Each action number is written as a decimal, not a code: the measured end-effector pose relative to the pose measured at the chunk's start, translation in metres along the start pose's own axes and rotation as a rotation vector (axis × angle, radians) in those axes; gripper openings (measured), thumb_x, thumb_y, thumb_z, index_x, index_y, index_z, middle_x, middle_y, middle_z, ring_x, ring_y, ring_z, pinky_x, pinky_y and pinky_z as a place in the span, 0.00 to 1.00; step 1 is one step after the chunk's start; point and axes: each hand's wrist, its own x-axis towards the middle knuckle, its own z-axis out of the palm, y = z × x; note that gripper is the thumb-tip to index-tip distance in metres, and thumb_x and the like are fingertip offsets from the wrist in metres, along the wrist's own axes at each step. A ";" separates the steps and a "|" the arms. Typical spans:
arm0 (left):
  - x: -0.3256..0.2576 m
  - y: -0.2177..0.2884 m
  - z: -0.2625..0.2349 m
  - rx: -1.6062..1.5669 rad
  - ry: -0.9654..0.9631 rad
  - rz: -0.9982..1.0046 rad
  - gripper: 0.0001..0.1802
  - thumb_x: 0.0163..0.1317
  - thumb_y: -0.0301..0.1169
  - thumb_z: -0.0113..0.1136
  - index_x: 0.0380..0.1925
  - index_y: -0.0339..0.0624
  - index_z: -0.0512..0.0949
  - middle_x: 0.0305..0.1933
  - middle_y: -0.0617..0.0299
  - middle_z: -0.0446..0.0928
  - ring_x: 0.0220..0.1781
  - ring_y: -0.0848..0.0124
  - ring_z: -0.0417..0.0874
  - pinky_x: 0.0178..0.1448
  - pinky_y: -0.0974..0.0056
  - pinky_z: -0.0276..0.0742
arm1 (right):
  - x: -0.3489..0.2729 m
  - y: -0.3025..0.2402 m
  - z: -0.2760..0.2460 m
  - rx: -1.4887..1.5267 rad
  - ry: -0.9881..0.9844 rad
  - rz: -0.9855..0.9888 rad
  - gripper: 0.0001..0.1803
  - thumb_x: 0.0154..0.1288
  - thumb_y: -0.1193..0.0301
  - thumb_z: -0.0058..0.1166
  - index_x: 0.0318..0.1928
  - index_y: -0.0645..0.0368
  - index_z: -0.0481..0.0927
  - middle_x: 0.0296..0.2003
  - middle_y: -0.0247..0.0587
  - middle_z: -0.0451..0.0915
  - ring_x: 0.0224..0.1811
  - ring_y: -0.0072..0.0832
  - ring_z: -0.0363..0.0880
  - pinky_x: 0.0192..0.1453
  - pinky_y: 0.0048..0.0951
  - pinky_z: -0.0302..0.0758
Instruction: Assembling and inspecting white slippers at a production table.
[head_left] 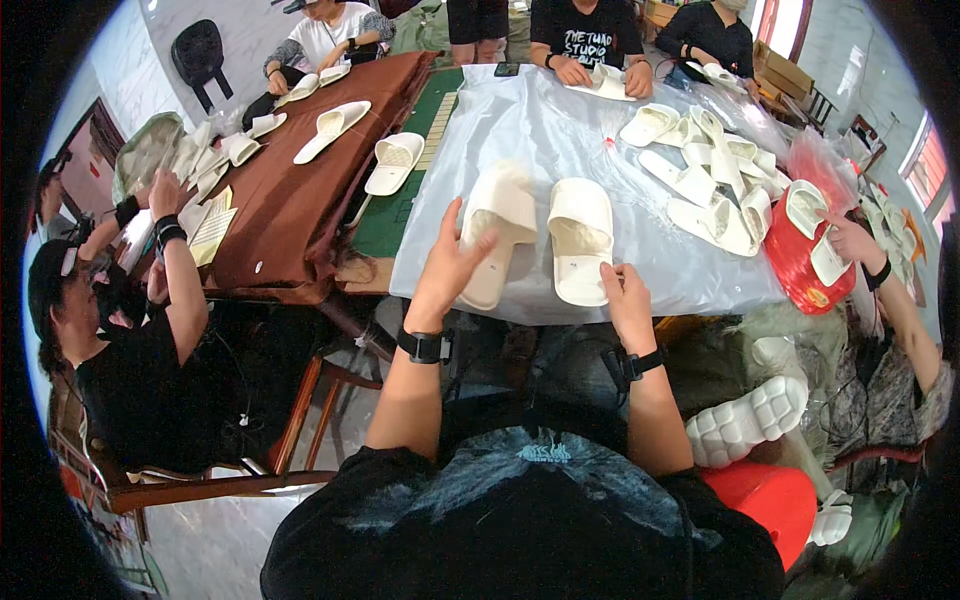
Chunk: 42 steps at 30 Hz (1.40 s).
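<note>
Two white slide slippers stand side by side before me at the near edge of the sheeted table, toes pointing away. My left hand (pixel 455 262) holds the left slipper (pixel 488 275) by its outer side, the thumb lying over the footbed. This slipper's strap is slightly blurred. My right hand (pixel 627 297) pinches the heel edge of the right slipper (pixel 581 272) between thumb and fingers. Both straps face up, and small dark marks show on the right footbed.
A pile of white slippers (pixel 715 170) lies to the right on the plastic sheet (pixel 440 235). At far right, a co-worker's hand (pixel 853 240) touches a slipper on a red bag (pixel 795 265). More people handle slippers around the brown-covered table (pixel 290 210) and at the far side.
</note>
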 end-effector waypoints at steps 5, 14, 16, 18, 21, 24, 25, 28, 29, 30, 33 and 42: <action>0.006 -0.032 -0.004 0.150 -0.075 0.082 0.39 0.56 0.19 0.55 0.69 0.39 0.54 0.42 0.53 0.80 0.35 0.72 0.80 0.40 0.68 0.77 | 0.003 0.016 0.005 0.041 -0.018 -0.080 0.20 0.64 0.61 0.55 0.44 0.68 0.76 0.24 0.47 0.79 0.25 0.32 0.77 0.34 0.32 0.72; 0.006 -0.027 0.007 0.703 0.187 0.259 0.30 0.55 0.23 0.56 0.61 0.37 0.67 0.39 0.41 0.76 0.38 0.49 0.78 0.44 0.56 0.74 | 0.000 -0.009 -0.015 -0.079 -0.002 -0.090 0.18 0.64 0.64 0.54 0.47 0.66 0.71 0.23 0.49 0.77 0.25 0.37 0.76 0.34 0.34 0.72; 0.013 -0.028 0.010 0.776 0.204 0.351 0.31 0.53 0.25 0.58 0.61 0.39 0.67 0.38 0.42 0.75 0.40 0.49 0.77 0.46 0.56 0.73 | -0.003 -0.016 -0.026 -0.177 0.071 -0.131 0.17 0.68 0.64 0.49 0.50 0.63 0.70 0.26 0.50 0.76 0.29 0.39 0.76 0.38 0.34 0.71; 0.027 -0.032 0.011 0.842 0.213 0.443 0.32 0.51 0.26 0.61 0.60 0.41 0.68 0.38 0.42 0.74 0.43 0.48 0.76 0.49 0.56 0.72 | -0.005 -0.026 -0.038 -0.126 0.096 -0.153 0.16 0.69 0.64 0.47 0.50 0.64 0.70 0.28 0.51 0.76 0.30 0.39 0.75 0.38 0.34 0.71; 0.060 -0.043 0.005 0.979 0.141 0.460 0.34 0.45 0.28 0.65 0.57 0.45 0.72 0.39 0.41 0.74 0.41 0.48 0.77 0.47 0.58 0.74 | -0.004 -0.031 -0.047 -0.058 0.127 -0.248 0.15 0.72 0.64 0.41 0.46 0.64 0.72 0.33 0.49 0.75 0.31 0.34 0.72 0.40 0.32 0.70; 0.086 -0.049 -0.012 0.798 -0.176 0.457 0.31 0.40 0.25 0.64 0.51 0.46 0.78 0.42 0.44 0.74 0.45 0.50 0.77 0.50 0.57 0.74 | -0.012 -0.066 -0.067 0.031 0.153 -0.370 0.16 0.74 0.65 0.38 0.38 0.65 0.75 0.29 0.39 0.71 0.31 0.24 0.69 0.40 0.26 0.68; 0.088 -0.047 -0.012 0.794 -0.177 0.449 0.31 0.40 0.25 0.64 0.51 0.46 0.78 0.42 0.44 0.74 0.45 0.50 0.77 0.50 0.57 0.74 | -0.013 -0.074 -0.071 0.026 0.148 -0.364 0.16 0.74 0.65 0.38 0.38 0.65 0.75 0.29 0.39 0.71 0.31 0.24 0.69 0.40 0.26 0.68; 0.090 -0.046 -0.011 0.866 -0.140 0.479 0.31 0.43 0.27 0.64 0.53 0.46 0.76 0.35 0.43 0.75 0.38 0.47 0.78 0.46 0.55 0.75 | -0.009 -0.098 -0.082 0.160 0.198 -0.491 0.17 0.74 0.66 0.37 0.36 0.66 0.75 0.29 0.35 0.72 0.31 0.22 0.69 0.41 0.25 0.67; 0.087 -0.050 -0.007 0.864 -0.143 0.479 0.31 0.43 0.27 0.64 0.53 0.46 0.76 0.35 0.43 0.75 0.38 0.47 0.78 0.46 0.55 0.75 | -0.010 -0.107 -0.085 0.157 0.200 -0.488 0.17 0.74 0.66 0.37 0.36 0.66 0.75 0.29 0.35 0.72 0.31 0.22 0.69 0.41 0.25 0.67; 0.083 -0.052 -0.001 0.957 -0.099 0.494 0.31 0.45 0.29 0.64 0.55 0.45 0.74 0.36 0.42 0.75 0.39 0.47 0.78 0.46 0.54 0.74 | -0.011 -0.117 -0.086 0.189 0.225 -0.504 0.18 0.74 0.65 0.37 0.36 0.66 0.75 0.30 0.35 0.73 0.32 0.22 0.69 0.41 0.24 0.67; 0.081 -0.051 0.011 1.104 -0.015 0.486 0.33 0.48 0.34 0.64 0.58 0.44 0.71 0.36 0.41 0.75 0.40 0.48 0.76 0.47 0.54 0.73 | -0.008 -0.129 -0.084 0.254 0.237 -0.540 0.20 0.74 0.62 0.37 0.34 0.65 0.75 0.31 0.35 0.75 0.32 0.22 0.71 0.42 0.24 0.68; -0.003 0.039 0.030 0.619 -0.120 0.526 0.24 0.61 0.34 0.59 0.56 0.37 0.72 0.34 0.53 0.78 0.36 0.64 0.78 0.43 0.61 0.75 | -0.013 -0.106 -0.039 -0.214 -0.022 -0.644 0.11 0.68 0.71 0.43 0.30 0.65 0.73 0.27 0.48 0.69 0.32 0.42 0.71 0.39 0.34 0.69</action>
